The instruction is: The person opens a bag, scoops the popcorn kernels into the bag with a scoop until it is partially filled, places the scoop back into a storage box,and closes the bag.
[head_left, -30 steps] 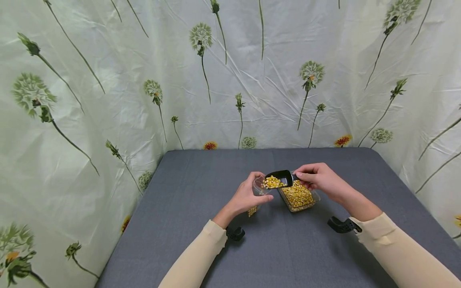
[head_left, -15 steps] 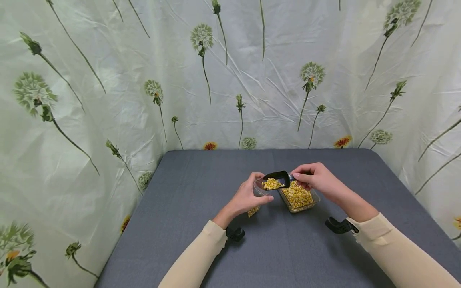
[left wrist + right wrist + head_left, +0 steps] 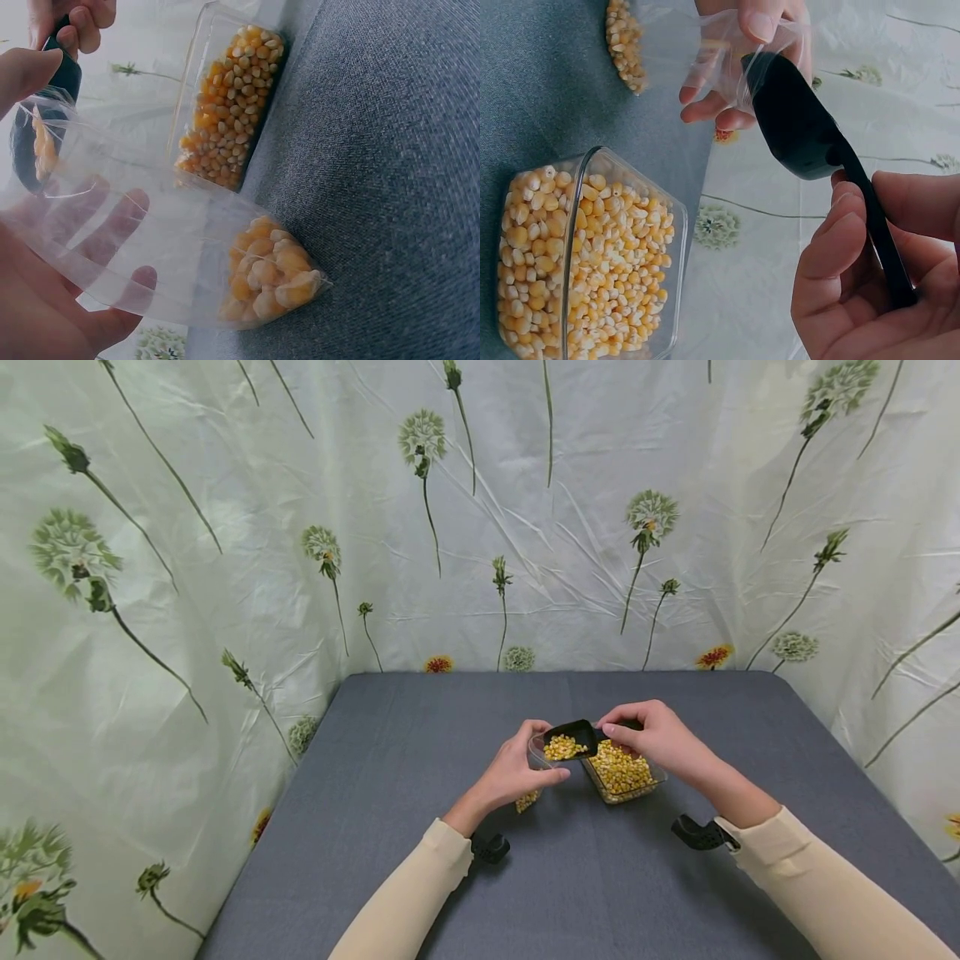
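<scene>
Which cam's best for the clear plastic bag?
Left wrist: it shows the bag large, nearly end to end, down to the corn kernels at its bottom. Right wrist shows its mouth with the scoop tip there, plus its filled end. Head shows it small, partly hidden by the left grip.

See grey cloth-covered table (image 3: 405, 777) under left hand (image 3: 507, 775) and right hand (image 3: 660, 742), rounded at far corners. See pale, creased sheet (image 3: 570, 568) beyond and to either side of both, dandelion print (image 3: 422, 437). Looks softly lit, shiny in places.
</scene>
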